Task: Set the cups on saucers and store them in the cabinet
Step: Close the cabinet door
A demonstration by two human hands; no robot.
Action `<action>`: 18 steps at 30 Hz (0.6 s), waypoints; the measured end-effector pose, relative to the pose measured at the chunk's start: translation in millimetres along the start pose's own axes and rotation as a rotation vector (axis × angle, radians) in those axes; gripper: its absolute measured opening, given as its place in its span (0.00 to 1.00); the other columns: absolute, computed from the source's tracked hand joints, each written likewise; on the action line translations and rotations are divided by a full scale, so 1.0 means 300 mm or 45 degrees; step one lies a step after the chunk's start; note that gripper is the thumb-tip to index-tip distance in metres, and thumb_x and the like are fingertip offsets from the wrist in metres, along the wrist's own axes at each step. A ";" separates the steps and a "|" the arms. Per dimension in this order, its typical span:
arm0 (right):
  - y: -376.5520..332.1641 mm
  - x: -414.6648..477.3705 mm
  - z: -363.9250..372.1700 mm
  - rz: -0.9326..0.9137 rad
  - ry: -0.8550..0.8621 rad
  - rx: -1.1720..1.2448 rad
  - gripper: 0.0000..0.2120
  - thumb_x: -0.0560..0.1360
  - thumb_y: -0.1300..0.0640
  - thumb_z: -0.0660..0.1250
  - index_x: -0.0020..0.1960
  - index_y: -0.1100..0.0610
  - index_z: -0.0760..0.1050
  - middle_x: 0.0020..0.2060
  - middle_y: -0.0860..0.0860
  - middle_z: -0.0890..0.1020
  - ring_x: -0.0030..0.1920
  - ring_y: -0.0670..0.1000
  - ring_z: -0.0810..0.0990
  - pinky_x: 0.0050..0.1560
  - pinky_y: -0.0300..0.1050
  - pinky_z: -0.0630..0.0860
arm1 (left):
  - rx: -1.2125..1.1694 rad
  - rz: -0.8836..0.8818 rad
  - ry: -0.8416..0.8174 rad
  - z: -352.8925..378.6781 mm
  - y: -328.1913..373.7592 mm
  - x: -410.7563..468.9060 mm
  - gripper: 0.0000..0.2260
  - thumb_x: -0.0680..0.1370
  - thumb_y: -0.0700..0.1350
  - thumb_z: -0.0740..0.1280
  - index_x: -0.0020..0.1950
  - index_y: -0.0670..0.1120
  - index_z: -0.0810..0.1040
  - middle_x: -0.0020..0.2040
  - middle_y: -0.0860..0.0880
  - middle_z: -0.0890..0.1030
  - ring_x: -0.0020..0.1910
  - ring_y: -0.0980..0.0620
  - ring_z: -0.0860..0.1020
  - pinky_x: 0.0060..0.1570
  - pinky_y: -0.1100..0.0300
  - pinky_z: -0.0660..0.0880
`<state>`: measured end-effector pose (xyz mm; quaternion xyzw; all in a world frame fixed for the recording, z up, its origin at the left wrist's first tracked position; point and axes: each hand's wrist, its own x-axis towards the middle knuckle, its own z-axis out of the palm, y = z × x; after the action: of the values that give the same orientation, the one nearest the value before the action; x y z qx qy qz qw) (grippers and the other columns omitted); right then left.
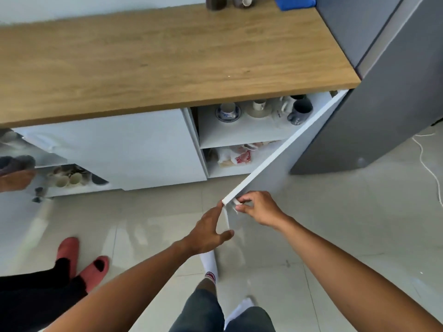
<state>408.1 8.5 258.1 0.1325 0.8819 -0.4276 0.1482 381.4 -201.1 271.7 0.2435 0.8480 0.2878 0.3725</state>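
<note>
The white cabinet door (294, 152) stands swung wide. My right hand (260, 208) grips its near top corner, fingers curled over the outer face. My left hand (208, 232) lies flat against the door's inner edge with fingers straight. On the upper shelf (242, 133) stand a blue-patterned cup on a saucer (227, 111), a white cup on a saucer (259, 108), a white mug (287, 105) and a dark mug (300, 110). The lower shelf holds a plastic bag (237, 155).
A wooden countertop (155, 58) runs above the cabinet, with dark jars (215, 1) and a blue cloth (296, 1) at the back. A grey fridge (374, 92) stands right of the door. Another person's feet in red slippers (82, 262) stand at the left. A white cord (425, 161) lies on the floor.
</note>
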 end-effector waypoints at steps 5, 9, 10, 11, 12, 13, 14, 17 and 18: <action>-0.096 0.198 0.021 0.026 -0.026 0.018 0.09 0.73 0.48 0.74 0.51 0.50 0.85 0.47 0.44 0.86 0.51 0.44 0.82 0.53 0.43 0.77 | 0.011 0.018 0.050 -0.170 -0.083 0.106 0.43 0.73 0.66 0.63 0.80 0.53 0.44 0.79 0.51 0.57 0.76 0.50 0.58 0.74 0.49 0.59; -0.163 0.342 0.036 0.052 -0.010 0.051 0.12 0.73 0.47 0.75 0.53 0.51 0.85 0.49 0.45 0.86 0.50 0.44 0.82 0.54 0.46 0.79 | -0.008 0.033 0.086 -0.291 -0.134 0.202 0.42 0.73 0.64 0.63 0.79 0.55 0.44 0.79 0.51 0.59 0.76 0.50 0.60 0.73 0.49 0.60; -0.180 0.377 0.040 0.055 0.009 0.059 0.12 0.73 0.47 0.75 0.53 0.51 0.85 0.48 0.45 0.86 0.50 0.45 0.82 0.54 0.46 0.79 | -0.016 0.038 0.091 -0.323 -0.146 0.230 0.41 0.73 0.65 0.63 0.79 0.56 0.45 0.78 0.52 0.59 0.75 0.51 0.60 0.73 0.49 0.61; -0.197 0.408 0.042 0.062 0.029 0.070 0.12 0.73 0.47 0.74 0.53 0.52 0.84 0.48 0.46 0.86 0.49 0.45 0.82 0.54 0.46 0.79 | -0.022 0.048 0.091 -0.351 -0.162 0.257 0.41 0.73 0.65 0.63 0.79 0.57 0.45 0.78 0.53 0.60 0.75 0.51 0.61 0.73 0.50 0.61; -0.215 0.441 0.041 0.064 0.046 0.084 0.12 0.73 0.48 0.74 0.53 0.53 0.84 0.48 0.46 0.86 0.49 0.46 0.82 0.53 0.46 0.79 | -0.022 0.057 0.099 -0.382 -0.170 0.285 0.40 0.73 0.65 0.63 0.79 0.58 0.45 0.78 0.53 0.60 0.75 0.51 0.61 0.73 0.50 0.62; -0.233 0.473 0.040 0.064 0.059 0.100 0.12 0.73 0.48 0.74 0.53 0.53 0.84 0.48 0.46 0.86 0.49 0.46 0.82 0.53 0.45 0.79 | -0.025 0.063 0.106 -0.411 -0.183 0.313 0.40 0.73 0.65 0.63 0.78 0.58 0.45 0.78 0.53 0.60 0.75 0.51 0.61 0.73 0.49 0.62; -0.248 0.499 0.042 0.060 0.075 0.113 0.12 0.73 0.48 0.74 0.53 0.53 0.84 0.47 0.46 0.86 0.49 0.45 0.82 0.53 0.45 0.78 | -0.024 0.069 0.115 -0.438 -0.187 0.335 0.41 0.73 0.65 0.63 0.79 0.58 0.45 0.78 0.53 0.60 0.75 0.51 0.60 0.73 0.49 0.61; -0.289 0.600 0.042 0.064 0.135 0.146 0.10 0.73 0.48 0.74 0.50 0.53 0.84 0.45 0.46 0.86 0.46 0.46 0.82 0.51 0.45 0.79 | -0.028 0.052 0.155 -0.519 -0.204 0.415 0.41 0.74 0.64 0.63 0.79 0.55 0.45 0.79 0.51 0.58 0.76 0.50 0.60 0.73 0.53 0.60; -0.305 0.634 0.039 0.074 0.152 0.154 0.10 0.73 0.48 0.74 0.51 0.53 0.84 0.45 0.46 0.86 0.46 0.46 0.82 0.50 0.45 0.79 | -0.029 0.039 0.174 -0.545 -0.206 0.441 0.41 0.74 0.64 0.63 0.80 0.54 0.46 0.79 0.50 0.58 0.76 0.49 0.60 0.72 0.55 0.59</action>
<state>201.6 -35.3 245.1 0.1919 0.8574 -0.4670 0.0993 162.9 -212.5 256.3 0.2320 0.8643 0.3192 0.3119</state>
